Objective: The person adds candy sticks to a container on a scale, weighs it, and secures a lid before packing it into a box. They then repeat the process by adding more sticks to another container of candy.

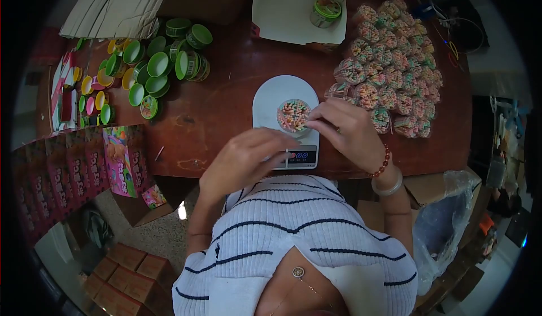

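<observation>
A clear cup of thin, pastel-coloured sticks (293, 116) stands on a white kitchen scale (271, 98). My right hand (345, 128), coming from the right, has thumb and forefinger pinched together at the cup's right rim. Whether a stick or the rim itself is between those fingertips I cannot make out. To the lower left, my left hand (247, 159) hovers over the scale's front, with its fingers partly covering the display (302, 156). A thin pale stick (287, 158) shows upright at the left fingertips and appears pinched there.
Packed clear cups of sticks (395, 67) crowd the table's right side. Green tubs (158, 64) lie at the left, beside smaller yellow and pink ones. An open carton (293, 19) with a lidded tub (326, 12) is behind the scale. Pink printed boxes (121, 160) line the left edge.
</observation>
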The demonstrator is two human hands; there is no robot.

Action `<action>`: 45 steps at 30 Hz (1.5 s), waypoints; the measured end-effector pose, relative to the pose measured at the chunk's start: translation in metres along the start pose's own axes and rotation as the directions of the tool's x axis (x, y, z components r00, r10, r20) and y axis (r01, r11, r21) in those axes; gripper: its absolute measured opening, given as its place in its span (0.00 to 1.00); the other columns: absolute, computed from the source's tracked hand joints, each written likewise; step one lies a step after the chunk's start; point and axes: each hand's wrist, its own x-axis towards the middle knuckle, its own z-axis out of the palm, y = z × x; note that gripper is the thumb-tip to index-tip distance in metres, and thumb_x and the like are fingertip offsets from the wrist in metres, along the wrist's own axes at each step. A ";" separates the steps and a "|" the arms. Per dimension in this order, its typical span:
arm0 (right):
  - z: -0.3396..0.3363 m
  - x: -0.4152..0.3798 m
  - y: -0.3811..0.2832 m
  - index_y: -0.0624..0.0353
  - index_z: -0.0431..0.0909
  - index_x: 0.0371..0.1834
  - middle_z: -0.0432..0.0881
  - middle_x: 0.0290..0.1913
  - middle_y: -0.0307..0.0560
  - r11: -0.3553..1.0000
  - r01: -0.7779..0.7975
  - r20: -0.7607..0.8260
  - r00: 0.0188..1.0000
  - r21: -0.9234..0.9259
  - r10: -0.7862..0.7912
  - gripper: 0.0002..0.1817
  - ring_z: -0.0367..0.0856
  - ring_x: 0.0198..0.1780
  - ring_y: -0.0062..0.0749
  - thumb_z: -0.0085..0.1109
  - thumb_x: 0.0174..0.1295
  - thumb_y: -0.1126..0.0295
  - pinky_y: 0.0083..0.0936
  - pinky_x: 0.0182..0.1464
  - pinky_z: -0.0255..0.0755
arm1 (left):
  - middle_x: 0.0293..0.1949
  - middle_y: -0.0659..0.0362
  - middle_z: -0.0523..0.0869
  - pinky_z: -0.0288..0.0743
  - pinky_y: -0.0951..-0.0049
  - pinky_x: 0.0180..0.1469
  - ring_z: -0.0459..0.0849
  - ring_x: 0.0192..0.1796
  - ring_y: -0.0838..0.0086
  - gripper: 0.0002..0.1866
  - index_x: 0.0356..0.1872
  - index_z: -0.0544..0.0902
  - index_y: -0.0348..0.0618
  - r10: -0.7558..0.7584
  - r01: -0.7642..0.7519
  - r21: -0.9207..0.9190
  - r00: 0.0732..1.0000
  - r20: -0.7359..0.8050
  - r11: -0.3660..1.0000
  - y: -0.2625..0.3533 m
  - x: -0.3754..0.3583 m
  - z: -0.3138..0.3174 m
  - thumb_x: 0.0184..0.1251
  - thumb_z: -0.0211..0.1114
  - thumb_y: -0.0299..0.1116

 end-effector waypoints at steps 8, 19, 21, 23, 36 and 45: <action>0.040 -0.020 -0.001 0.63 0.80 0.51 0.82 0.49 0.52 0.977 -0.030 -0.220 0.975 -0.212 -0.017 0.25 0.84 0.48 0.46 0.81 0.55 0.66 0.35 0.49 0.81 | 0.58 0.47 0.87 0.81 0.58 0.62 0.87 0.60 0.52 0.21 0.63 0.84 0.43 -0.242 0.437 0.191 0.753 -0.612 0.879 -0.078 -0.017 -0.045 0.70 0.70 0.24; 0.081 -0.006 0.000 0.60 0.77 0.60 0.81 0.53 0.51 0.964 -0.231 -0.318 0.912 0.130 0.261 0.36 0.81 0.58 0.47 0.83 0.45 0.75 0.38 0.59 0.77 | 0.61 0.44 0.76 0.79 0.54 0.63 0.79 0.61 0.49 0.40 0.72 0.77 0.55 -0.252 0.498 0.249 0.735 -0.629 0.831 -0.158 -0.016 -0.075 0.56 0.84 0.33; 0.079 -0.004 0.003 0.61 0.76 0.61 0.79 0.55 0.49 0.981 -0.177 -0.350 0.916 0.083 0.195 0.36 0.81 0.60 0.43 0.83 0.46 0.76 0.36 0.62 0.77 | 0.59 0.45 0.76 0.80 0.55 0.61 0.80 0.59 0.51 0.40 0.70 0.79 0.57 -0.212 0.490 0.298 0.741 -0.638 0.819 -0.159 -0.016 -0.082 0.53 0.86 0.33; 0.077 -0.004 0.009 0.62 0.75 0.63 0.77 0.58 0.47 0.945 -0.157 -0.341 0.905 0.286 0.254 0.38 0.80 0.62 0.36 0.83 0.47 0.76 0.33 0.67 0.76 | 0.58 0.46 0.77 0.80 0.55 0.62 0.81 0.58 0.52 0.38 0.66 0.81 0.53 -0.206 0.519 0.316 0.720 -0.663 0.794 -0.146 -0.025 -0.087 0.51 0.87 0.33; 0.100 0.020 0.007 0.64 0.60 0.75 0.73 0.65 0.50 0.644 -0.208 -0.010 0.948 0.736 0.318 0.49 0.75 0.69 0.32 0.81 0.50 0.76 0.29 0.74 0.68 | 0.66 0.52 0.72 0.74 0.58 0.75 0.81 0.70 0.56 0.59 0.75 0.55 0.44 -0.316 -0.169 -0.725 0.818 -0.481 0.668 -0.076 -0.023 -0.012 0.46 0.89 0.35; 0.088 0.010 -0.006 0.61 0.75 0.62 0.81 0.60 0.49 0.818 -0.011 -0.322 0.916 0.575 0.238 0.38 0.81 0.63 0.35 0.85 0.47 0.73 0.34 0.68 0.76 | 0.55 0.52 0.79 0.74 0.68 0.64 0.81 0.58 0.67 0.36 0.65 0.71 0.36 -0.251 0.042 -0.452 0.875 -0.414 0.891 -0.052 0.006 0.010 0.65 0.69 0.52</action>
